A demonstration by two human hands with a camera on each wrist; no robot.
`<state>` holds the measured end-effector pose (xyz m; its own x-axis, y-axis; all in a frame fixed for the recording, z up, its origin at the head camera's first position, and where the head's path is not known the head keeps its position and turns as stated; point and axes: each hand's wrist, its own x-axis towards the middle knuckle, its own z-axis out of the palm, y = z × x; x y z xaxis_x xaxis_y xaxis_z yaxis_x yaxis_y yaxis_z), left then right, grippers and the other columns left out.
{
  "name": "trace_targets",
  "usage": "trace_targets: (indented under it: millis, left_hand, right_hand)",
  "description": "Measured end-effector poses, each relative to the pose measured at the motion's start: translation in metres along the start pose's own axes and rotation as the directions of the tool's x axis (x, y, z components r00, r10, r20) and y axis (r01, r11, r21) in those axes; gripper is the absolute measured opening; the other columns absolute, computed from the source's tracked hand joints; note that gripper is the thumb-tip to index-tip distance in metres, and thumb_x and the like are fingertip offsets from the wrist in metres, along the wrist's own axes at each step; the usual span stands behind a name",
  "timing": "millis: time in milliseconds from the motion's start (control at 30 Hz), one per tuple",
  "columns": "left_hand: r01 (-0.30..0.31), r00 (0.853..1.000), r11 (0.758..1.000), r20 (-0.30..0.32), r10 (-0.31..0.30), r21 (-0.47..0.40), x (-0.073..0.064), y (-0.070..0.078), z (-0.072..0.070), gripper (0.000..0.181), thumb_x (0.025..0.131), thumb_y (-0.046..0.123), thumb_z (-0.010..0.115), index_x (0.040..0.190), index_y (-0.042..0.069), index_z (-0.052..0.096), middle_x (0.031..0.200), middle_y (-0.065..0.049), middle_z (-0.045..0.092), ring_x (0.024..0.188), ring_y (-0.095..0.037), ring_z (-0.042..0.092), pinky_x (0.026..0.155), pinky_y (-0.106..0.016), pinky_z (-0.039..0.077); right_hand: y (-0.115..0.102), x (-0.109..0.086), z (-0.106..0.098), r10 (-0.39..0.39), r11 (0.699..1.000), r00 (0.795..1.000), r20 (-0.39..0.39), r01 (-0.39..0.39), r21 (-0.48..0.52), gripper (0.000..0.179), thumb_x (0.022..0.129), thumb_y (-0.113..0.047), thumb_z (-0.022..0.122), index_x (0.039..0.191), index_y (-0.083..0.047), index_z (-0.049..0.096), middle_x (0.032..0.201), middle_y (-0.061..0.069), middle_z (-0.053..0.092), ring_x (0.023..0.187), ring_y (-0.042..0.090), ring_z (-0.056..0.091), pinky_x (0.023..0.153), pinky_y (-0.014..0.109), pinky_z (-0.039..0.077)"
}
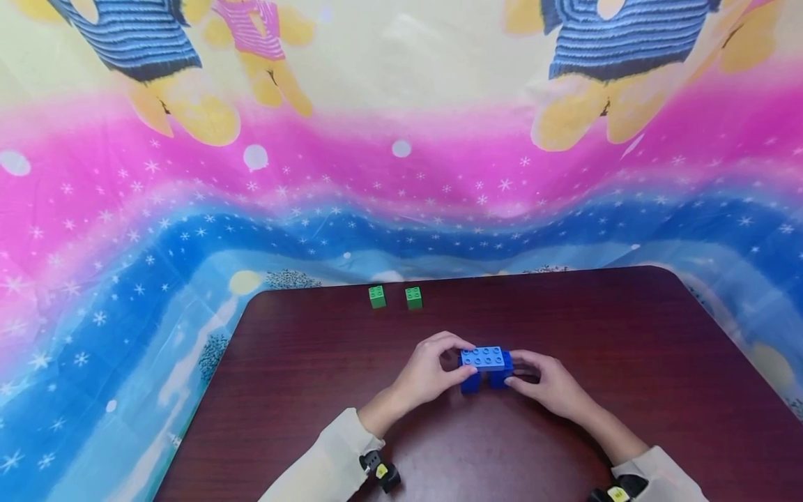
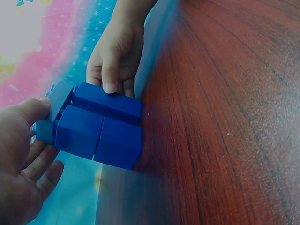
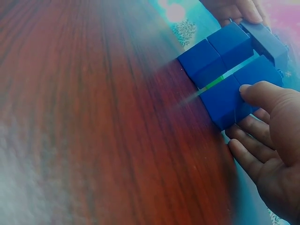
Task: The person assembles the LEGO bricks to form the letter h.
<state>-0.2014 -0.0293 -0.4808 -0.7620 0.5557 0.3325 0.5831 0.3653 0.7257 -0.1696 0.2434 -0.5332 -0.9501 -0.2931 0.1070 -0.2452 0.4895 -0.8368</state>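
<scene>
A light blue toy brick with studs on top bridges two dark blue stacks, each made of two blocks. My left hand pinches the left end of the light blue brick, thumb at the front and fingers behind. From the other side my right hand grips the right dark blue stack, its thumb pressed on a face of the upper block. The left dark blue stack stands beside it with a narrow gap between. Both stacks reach down to the table top.
Two small green bricks stand apart near the table's far edge, left of the blue build. Behind the table hangs a printed cloth in pink and blue. A black wrist device sits on the left sleeve.
</scene>
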Motion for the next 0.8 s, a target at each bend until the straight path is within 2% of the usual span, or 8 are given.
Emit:
trace_targets:
  millis: [267,400,500,633,800]
  left_hand:
    - [0.004,1.000,1.000,-0.005,-0.004,-0.004,-0.001,0.000,0.000,0.031,0.090,0.022,0.081,0.119,0.014,0.072,0.112,0.002,0.069,0.093,-0.017,0.064,0.081,-0.023,0.056]
    - [-0.001,1.000,1.000,-0.006,0.001,-0.001,-0.001,0.000,0.001,0.031,0.090,0.023,0.080,0.119,0.014,0.072,0.112,0.001,0.069,0.093,-0.015,0.064,0.081,-0.024,0.056]
    - [0.000,1.000,1.000,-0.004,0.000,-0.008,-0.001,0.000,0.001,0.032,0.090,0.023,0.080,0.120,0.014,0.072,0.112,0.000,0.069,0.093,-0.017,0.064,0.081,-0.026,0.057]
    - [0.004,1.000,1.000,-0.003,-0.004,-0.027,0.000,0.000,0.001,0.032,0.090,0.021,0.081,0.120,0.013,0.072,0.112,0.000,0.069,0.094,-0.019,0.065,0.082,-0.029,0.058]
    - [-0.014,1.000,0.999,0.005,0.014,-0.031,0.000,-0.001,0.001,0.033,0.090,0.022,0.081,0.120,0.013,0.071,0.113,-0.001,0.069,0.094,-0.017,0.064,0.082,-0.028,0.057]
  right_hand:
    - [-0.002,-0.001,-0.002,-0.009,1.000,1.000,0.010,0.009,-0.002,0.049,0.093,-0.023,0.077,0.136,-0.005,0.060,0.127,0.014,0.067,0.110,0.026,0.069,0.090,0.038,0.058]
    - [-0.007,-0.003,-0.001,-0.050,0.999,0.999,0.005,0.050,0.004,0.061,0.092,-0.023,0.078,0.145,-0.007,0.051,0.138,0.018,0.059,0.114,0.031,0.067,0.090,0.039,0.057]
    - [-0.017,-0.003,0.001,-0.094,0.995,0.995,-0.034,0.094,0.014,0.067,0.090,-0.018,0.080,0.148,-0.008,0.048,0.143,0.017,0.055,0.115,0.033,0.066,0.090,0.043,0.057]
    - [-0.031,-0.001,0.004,-0.153,0.988,0.983,-0.101,0.150,-0.031,0.059,0.090,-0.015,0.079,0.144,-0.012,0.055,0.139,0.010,0.061,0.117,0.030,0.064,0.093,0.053,0.054]
    - [-0.036,0.001,0.005,-0.151,0.987,0.979,-0.138,0.143,-0.068,0.045,0.095,-0.019,0.075,0.137,-0.017,0.062,0.132,0.003,0.066,0.120,0.026,0.062,0.096,0.057,0.051]
